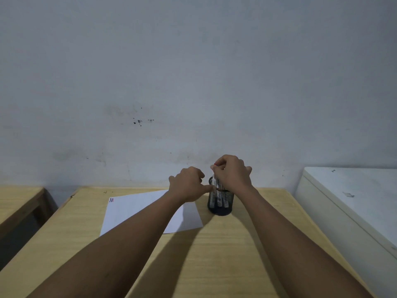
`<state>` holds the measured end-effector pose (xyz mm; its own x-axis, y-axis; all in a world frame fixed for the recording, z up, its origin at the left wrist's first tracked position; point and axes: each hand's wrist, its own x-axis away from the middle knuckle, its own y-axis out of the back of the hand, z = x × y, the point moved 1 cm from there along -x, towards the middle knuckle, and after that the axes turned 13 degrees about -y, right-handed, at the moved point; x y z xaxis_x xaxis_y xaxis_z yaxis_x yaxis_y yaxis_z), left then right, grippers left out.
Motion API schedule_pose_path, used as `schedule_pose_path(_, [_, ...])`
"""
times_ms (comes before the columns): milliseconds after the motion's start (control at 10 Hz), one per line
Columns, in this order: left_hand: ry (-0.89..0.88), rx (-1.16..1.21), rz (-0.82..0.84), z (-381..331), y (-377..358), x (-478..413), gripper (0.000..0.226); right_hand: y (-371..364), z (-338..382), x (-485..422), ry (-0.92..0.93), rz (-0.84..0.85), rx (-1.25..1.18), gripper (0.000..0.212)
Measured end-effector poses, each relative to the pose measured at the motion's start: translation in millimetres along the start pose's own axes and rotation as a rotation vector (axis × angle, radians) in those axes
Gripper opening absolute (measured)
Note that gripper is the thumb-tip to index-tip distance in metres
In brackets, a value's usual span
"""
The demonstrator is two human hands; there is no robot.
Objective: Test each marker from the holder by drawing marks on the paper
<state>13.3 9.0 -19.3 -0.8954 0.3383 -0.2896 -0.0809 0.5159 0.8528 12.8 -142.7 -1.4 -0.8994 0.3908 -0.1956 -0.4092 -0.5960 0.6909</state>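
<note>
A black mesh holder [220, 202] stands on the wooden table [214, 254], with several white markers inside it. My right hand [233, 172] is above the holder, its fingers closed on a white marker [214, 176] with a red tip that rises out of the holder. My left hand [188, 183] is just left of the holder, its thumb touching the rim; I cannot tell if it grips it. A white sheet of paper [137, 211] lies left of the holder, with small coloured marks [111, 200] at its far left corner.
A white cabinet [354, 203] stands against the table's right side. Another wooden table [17, 203] is at the left, across a gap. A grey wall [193, 82] rises right behind the table.
</note>
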Motion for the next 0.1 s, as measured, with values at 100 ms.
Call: schedule_pose_path(100, [-0.007, -0.095, -0.045, 7.7, 27.3, 14.1, 0.06, -2.6, 15.1, 13.0, 0.043, 0.027, -0.014, 0.019])
